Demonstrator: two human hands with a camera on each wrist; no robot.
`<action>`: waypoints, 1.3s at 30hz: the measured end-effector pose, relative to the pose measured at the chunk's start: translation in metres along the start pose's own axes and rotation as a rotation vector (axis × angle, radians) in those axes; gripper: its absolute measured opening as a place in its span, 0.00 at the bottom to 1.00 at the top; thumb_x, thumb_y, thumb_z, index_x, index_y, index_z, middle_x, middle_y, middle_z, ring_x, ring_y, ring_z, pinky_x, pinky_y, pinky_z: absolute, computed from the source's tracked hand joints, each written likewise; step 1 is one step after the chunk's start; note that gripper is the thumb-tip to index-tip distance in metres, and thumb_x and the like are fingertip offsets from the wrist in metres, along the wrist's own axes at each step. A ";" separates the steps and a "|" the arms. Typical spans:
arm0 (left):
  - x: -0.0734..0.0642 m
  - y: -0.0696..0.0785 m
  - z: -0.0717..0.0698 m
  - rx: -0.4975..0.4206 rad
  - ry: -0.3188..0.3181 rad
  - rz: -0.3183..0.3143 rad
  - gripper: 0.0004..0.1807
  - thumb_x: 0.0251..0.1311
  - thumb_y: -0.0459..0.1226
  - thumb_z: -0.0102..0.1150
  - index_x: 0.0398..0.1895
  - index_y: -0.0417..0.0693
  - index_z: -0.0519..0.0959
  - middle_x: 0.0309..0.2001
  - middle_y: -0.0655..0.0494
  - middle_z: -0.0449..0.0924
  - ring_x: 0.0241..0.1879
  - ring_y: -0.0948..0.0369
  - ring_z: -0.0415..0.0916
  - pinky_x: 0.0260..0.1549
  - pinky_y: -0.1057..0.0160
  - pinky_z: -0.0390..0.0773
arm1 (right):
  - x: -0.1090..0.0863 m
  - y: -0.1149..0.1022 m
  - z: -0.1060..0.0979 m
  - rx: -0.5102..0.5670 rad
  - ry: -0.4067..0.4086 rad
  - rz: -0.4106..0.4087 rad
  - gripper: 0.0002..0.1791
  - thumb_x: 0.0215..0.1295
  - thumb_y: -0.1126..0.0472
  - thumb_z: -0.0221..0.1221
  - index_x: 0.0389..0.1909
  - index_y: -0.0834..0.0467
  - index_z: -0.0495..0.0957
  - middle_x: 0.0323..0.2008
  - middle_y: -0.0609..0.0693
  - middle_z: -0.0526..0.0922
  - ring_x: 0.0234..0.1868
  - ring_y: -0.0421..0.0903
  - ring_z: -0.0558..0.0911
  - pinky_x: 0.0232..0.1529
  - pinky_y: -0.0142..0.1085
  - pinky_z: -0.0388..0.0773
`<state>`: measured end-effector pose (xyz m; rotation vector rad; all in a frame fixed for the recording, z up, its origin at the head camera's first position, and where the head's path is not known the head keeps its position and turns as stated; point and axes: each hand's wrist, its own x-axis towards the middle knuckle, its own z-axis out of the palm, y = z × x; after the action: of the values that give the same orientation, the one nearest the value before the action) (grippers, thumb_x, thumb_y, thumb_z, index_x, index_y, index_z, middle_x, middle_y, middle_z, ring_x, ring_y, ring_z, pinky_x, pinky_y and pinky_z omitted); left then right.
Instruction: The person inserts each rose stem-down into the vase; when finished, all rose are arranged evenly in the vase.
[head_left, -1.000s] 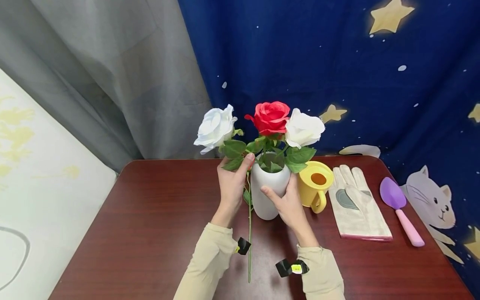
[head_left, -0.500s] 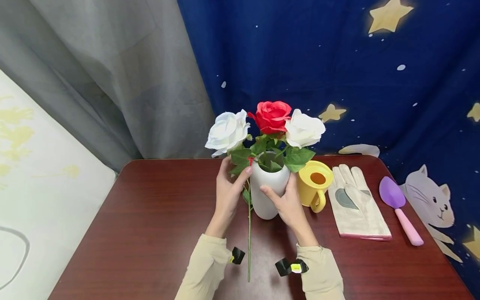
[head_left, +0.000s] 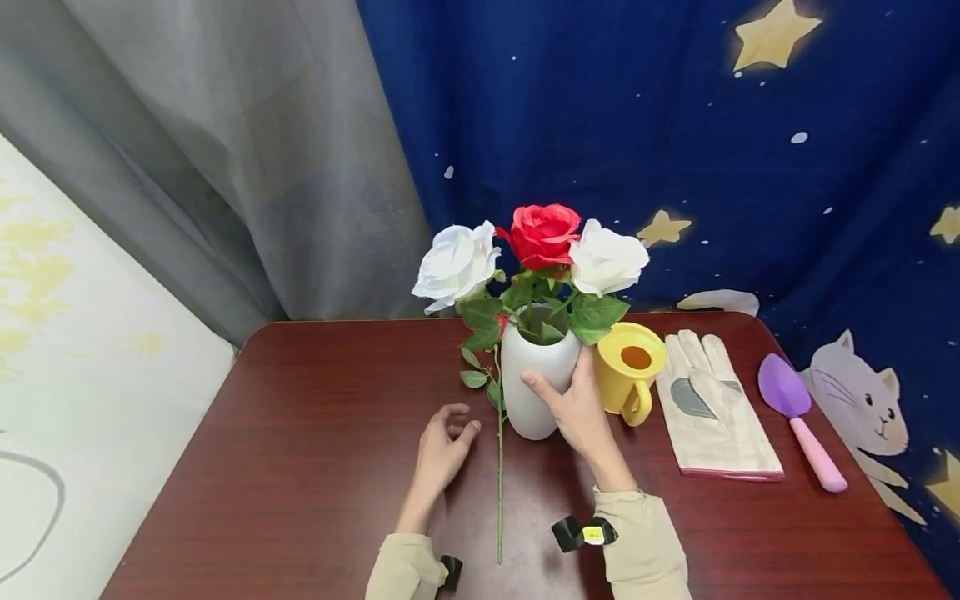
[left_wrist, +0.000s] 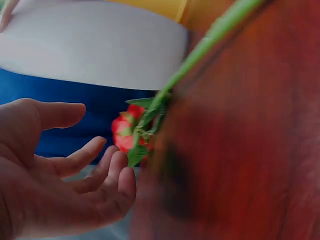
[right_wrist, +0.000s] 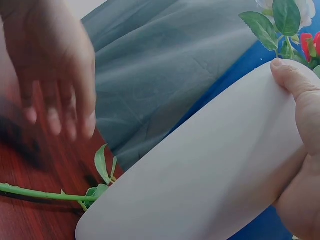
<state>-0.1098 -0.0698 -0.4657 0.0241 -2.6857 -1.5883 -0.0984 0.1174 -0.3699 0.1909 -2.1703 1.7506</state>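
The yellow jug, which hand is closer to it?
Right. The right hand grips the white vase, close beside the yellow jug. The left hand is farther off, on the vase's other side, past the long green stem.

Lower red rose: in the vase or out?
Out: the red rose lies on the table, its stem running outside the white vase.

Shows white on the vase and outer roses, red on the middle rose, green on the lying stem and leaves. Turns yellow on the jug, cream and grey on the gloves, purple and pink on the trowel (gold stars over deep blue on the curtain).
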 end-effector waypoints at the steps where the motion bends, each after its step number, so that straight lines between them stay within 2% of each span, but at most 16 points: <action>1: 0.001 -0.002 0.003 0.024 -0.027 0.001 0.16 0.57 0.38 0.60 0.48 0.40 0.76 0.42 0.45 0.78 0.37 0.54 0.77 0.34 0.55 0.76 | 0.000 0.000 0.000 0.000 0.000 0.001 0.48 0.56 0.67 0.65 0.70 0.60 0.44 0.66 0.59 0.56 0.64 0.48 0.59 0.65 0.42 0.53; 5: 0.010 -0.005 0.015 0.166 -0.118 0.028 0.19 0.59 0.43 0.58 0.47 0.38 0.75 0.37 0.49 0.79 0.35 0.53 0.77 0.35 0.53 0.76 | 0.002 -0.001 0.001 0.008 0.001 0.005 0.47 0.56 0.67 0.65 0.70 0.61 0.45 0.65 0.60 0.57 0.64 0.48 0.60 0.65 0.42 0.54; 7: 0.015 -0.006 0.022 0.231 -0.139 0.033 0.21 0.59 0.47 0.58 0.45 0.38 0.75 0.32 0.52 0.78 0.32 0.54 0.76 0.31 0.53 0.76 | 0.002 -0.001 0.002 0.014 -0.002 0.005 0.47 0.56 0.68 0.64 0.69 0.61 0.45 0.65 0.60 0.58 0.64 0.48 0.60 0.65 0.42 0.54; 10: 0.022 -0.009 0.030 0.291 -0.113 0.016 0.19 0.58 0.50 0.59 0.38 0.43 0.75 0.24 0.57 0.74 0.24 0.57 0.73 0.23 0.56 0.73 | 0.003 -0.001 0.003 0.026 -0.009 0.003 0.47 0.56 0.67 0.64 0.69 0.60 0.45 0.65 0.60 0.58 0.64 0.49 0.61 0.65 0.42 0.54; 13: 0.027 -0.011 0.035 0.301 -0.062 0.006 0.15 0.55 0.50 0.61 0.28 0.48 0.74 0.17 0.60 0.70 0.18 0.59 0.68 0.16 0.60 0.69 | 0.002 -0.001 0.003 0.033 -0.016 0.014 0.47 0.57 0.67 0.64 0.70 0.60 0.44 0.65 0.60 0.58 0.64 0.48 0.60 0.65 0.42 0.54; 14: 0.028 -0.012 0.036 0.299 -0.054 0.004 0.15 0.55 0.50 0.61 0.25 0.49 0.74 0.16 0.61 0.68 0.17 0.60 0.67 0.15 0.61 0.68 | 0.002 -0.001 0.003 0.035 -0.015 0.021 0.47 0.57 0.67 0.64 0.70 0.60 0.44 0.65 0.59 0.58 0.64 0.48 0.60 0.65 0.42 0.54; 19: 0.030 -0.020 0.038 0.260 -0.034 0.078 0.11 0.55 0.42 0.63 0.20 0.50 0.75 0.12 0.63 0.68 0.13 0.63 0.65 0.15 0.63 0.68 | -0.001 -0.002 0.001 0.032 -0.009 0.042 0.46 0.56 0.67 0.64 0.69 0.60 0.45 0.64 0.59 0.58 0.63 0.49 0.61 0.64 0.43 0.55; 21: 0.030 -0.025 0.037 0.209 -0.028 0.101 0.09 0.55 0.38 0.63 0.20 0.47 0.76 0.12 0.62 0.70 0.11 0.65 0.66 0.15 0.64 0.70 | -0.001 -0.002 0.001 0.022 -0.011 0.040 0.47 0.56 0.66 0.65 0.69 0.60 0.45 0.64 0.60 0.59 0.63 0.49 0.62 0.64 0.43 0.55; 26: 0.028 -0.037 0.034 0.009 -0.030 0.059 0.06 0.54 0.32 0.60 0.21 0.43 0.77 0.14 0.58 0.73 0.06 0.67 0.67 0.08 0.66 0.73 | -0.001 -0.002 0.001 0.013 -0.010 0.037 0.48 0.56 0.66 0.65 0.70 0.59 0.44 0.65 0.59 0.58 0.63 0.49 0.61 0.64 0.43 0.54; 28: 0.025 -0.040 0.035 -0.038 -0.018 0.042 0.06 0.53 0.33 0.60 0.22 0.43 0.77 0.14 0.58 0.73 0.05 0.67 0.66 0.06 0.66 0.72 | -0.001 -0.001 0.000 0.015 -0.013 0.041 0.48 0.56 0.66 0.65 0.70 0.59 0.43 0.65 0.58 0.57 0.64 0.48 0.60 0.64 0.43 0.54; 31: 0.022 -0.040 0.037 -0.036 0.015 0.050 0.07 0.54 0.36 0.63 0.23 0.44 0.77 0.14 0.58 0.73 0.04 0.66 0.65 0.05 0.65 0.70 | -0.001 -0.001 -0.001 0.014 -0.018 0.047 0.48 0.56 0.66 0.64 0.70 0.58 0.43 0.65 0.58 0.57 0.64 0.48 0.60 0.64 0.43 0.54; 34: 0.022 -0.038 0.040 0.008 0.047 0.059 0.10 0.52 0.39 0.67 0.24 0.44 0.77 0.14 0.59 0.73 0.04 0.66 0.65 0.05 0.66 0.70 | -0.001 -0.001 -0.001 0.013 -0.019 0.050 0.47 0.57 0.66 0.64 0.70 0.59 0.43 0.65 0.58 0.57 0.63 0.49 0.61 0.64 0.44 0.55; 37: 0.023 -0.036 0.040 0.037 0.038 0.048 0.09 0.51 0.38 0.67 0.22 0.44 0.77 0.13 0.59 0.73 0.04 0.67 0.65 0.05 0.66 0.70 | -0.001 -0.001 -0.001 0.013 -0.017 0.039 0.48 0.56 0.66 0.64 0.70 0.58 0.43 0.65 0.58 0.57 0.64 0.49 0.60 0.65 0.44 0.54; 39: 0.024 -0.035 0.039 0.022 0.014 0.032 0.08 0.51 0.36 0.67 0.21 0.43 0.77 0.14 0.58 0.73 0.04 0.66 0.66 0.06 0.65 0.71 | -0.001 -0.001 -0.001 0.015 -0.014 0.028 0.49 0.56 0.67 0.65 0.70 0.58 0.42 0.66 0.58 0.56 0.64 0.49 0.60 0.65 0.44 0.54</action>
<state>-0.1348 -0.0526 -0.5150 -0.0078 -2.6790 -1.5438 -0.0968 0.1185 -0.3688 0.1781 -2.1801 1.7869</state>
